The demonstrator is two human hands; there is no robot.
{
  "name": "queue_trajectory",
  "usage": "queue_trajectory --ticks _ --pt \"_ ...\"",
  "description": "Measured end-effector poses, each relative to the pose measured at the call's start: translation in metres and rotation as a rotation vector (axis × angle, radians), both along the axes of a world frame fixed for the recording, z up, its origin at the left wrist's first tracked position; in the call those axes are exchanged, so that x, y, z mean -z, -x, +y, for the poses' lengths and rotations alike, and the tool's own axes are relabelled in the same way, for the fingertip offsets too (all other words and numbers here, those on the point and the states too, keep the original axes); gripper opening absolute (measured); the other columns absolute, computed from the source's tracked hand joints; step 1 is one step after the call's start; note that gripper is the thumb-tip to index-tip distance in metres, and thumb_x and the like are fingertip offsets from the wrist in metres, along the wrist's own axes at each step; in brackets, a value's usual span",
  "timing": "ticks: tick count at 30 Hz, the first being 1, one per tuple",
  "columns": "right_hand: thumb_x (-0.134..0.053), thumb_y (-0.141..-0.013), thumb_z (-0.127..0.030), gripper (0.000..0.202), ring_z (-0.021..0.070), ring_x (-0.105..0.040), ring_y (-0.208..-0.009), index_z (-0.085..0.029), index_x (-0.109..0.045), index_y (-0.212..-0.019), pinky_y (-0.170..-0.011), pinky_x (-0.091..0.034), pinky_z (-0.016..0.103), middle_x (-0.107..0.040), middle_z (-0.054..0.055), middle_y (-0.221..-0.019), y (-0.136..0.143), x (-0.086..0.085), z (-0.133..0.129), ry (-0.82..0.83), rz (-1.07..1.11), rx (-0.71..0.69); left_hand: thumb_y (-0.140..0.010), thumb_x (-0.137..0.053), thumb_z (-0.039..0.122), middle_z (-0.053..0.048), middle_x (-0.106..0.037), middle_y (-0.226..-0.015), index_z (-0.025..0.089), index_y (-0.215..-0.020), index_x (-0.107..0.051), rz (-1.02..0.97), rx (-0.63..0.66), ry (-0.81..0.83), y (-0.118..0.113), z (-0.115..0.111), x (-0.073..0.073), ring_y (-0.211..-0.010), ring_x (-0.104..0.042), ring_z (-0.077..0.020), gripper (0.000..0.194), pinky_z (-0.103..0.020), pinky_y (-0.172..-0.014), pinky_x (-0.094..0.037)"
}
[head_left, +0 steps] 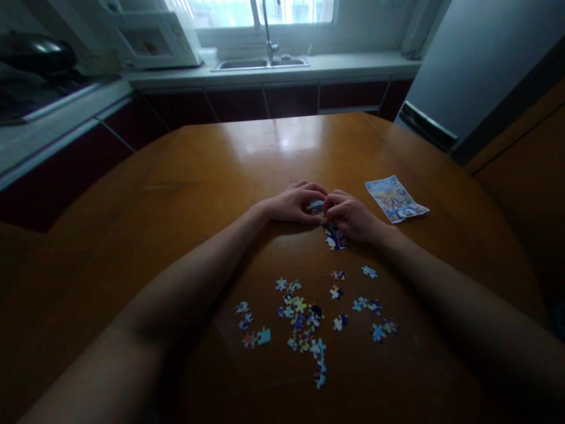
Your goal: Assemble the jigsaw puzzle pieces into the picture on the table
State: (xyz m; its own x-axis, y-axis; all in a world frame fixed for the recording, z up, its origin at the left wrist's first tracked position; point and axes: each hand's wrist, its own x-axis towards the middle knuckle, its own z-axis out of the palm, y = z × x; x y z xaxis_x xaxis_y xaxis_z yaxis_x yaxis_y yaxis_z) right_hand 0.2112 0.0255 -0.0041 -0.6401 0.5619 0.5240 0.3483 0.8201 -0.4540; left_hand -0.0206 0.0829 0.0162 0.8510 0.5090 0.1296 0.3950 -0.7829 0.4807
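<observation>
A partly joined jigsaw puzzle [336,240] lies on the wooden table, mostly covered by my hands. My left hand [296,201] rests at its left side, thumb and fingers spread around the upper part of the puzzle. Over its right side, my right hand [346,215] has its fingers pinched together, pressing down at the joined pieces; whatever is between the fingertips is hidden. Nearer to me lies a loose heap of puzzle pieces [300,321]. To the right of my right hand is a creased picture sheet [396,199] with a colourful print.
Single pieces lie around the heap, such as a light blue puzzle piece [263,336] and another puzzle piece [369,271]. Beyond the wooden table [198,171] are a counter with a sink [247,63], a microwave [152,38], a wok [37,53] and a fridge [481,65].
</observation>
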Motion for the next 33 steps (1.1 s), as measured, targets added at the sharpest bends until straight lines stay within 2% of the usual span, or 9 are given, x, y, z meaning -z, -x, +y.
queue_trajectory --ticks 11,28,33 --pt "-0.067 -0.086 -0.01 0.024 0.0207 -0.057 -0.085 -0.025 -0.075 -0.068 -0.078 -0.047 0.038 -0.068 0.004 -0.083 -0.0001 0.0022 0.0 0.032 0.021 0.023 -0.08 -0.078 0.056 -0.006 -0.063 -0.138 0.03 -0.121 -0.074 -0.013 -0.014 0.007 -0.0008 -0.0029 -0.0035 -0.134 -0.049 -0.0307 0.048 -0.051 -0.122 -0.032" --pt "-0.063 -0.08 -0.003 0.026 0.0215 -0.06 -0.088 -0.024 -0.075 -0.068 -0.082 -0.049 0.039 -0.069 0.004 -0.084 -0.0025 0.0038 0.0025 0.053 0.04 0.019 -0.082 -0.076 0.056 -0.006 -0.063 -0.139 0.032 -0.122 -0.073 -0.023 0.003 -0.009 -0.0001 -0.0009 -0.0006 -0.134 -0.05 -0.0302 0.047 -0.05 -0.121 -0.032" --pt "-0.064 -0.081 -0.004 0.026 0.0213 -0.06 -0.086 -0.024 -0.075 -0.067 -0.081 -0.048 0.039 -0.069 0.004 -0.082 -0.0019 0.0057 0.0037 0.061 0.07 0.017 -0.081 -0.077 0.055 -0.007 -0.063 -0.138 0.032 -0.124 -0.073 -0.031 0.004 0.002 0.0 -0.0006 -0.0005 -0.133 -0.05 -0.0304 0.048 -0.051 -0.121 -0.032"
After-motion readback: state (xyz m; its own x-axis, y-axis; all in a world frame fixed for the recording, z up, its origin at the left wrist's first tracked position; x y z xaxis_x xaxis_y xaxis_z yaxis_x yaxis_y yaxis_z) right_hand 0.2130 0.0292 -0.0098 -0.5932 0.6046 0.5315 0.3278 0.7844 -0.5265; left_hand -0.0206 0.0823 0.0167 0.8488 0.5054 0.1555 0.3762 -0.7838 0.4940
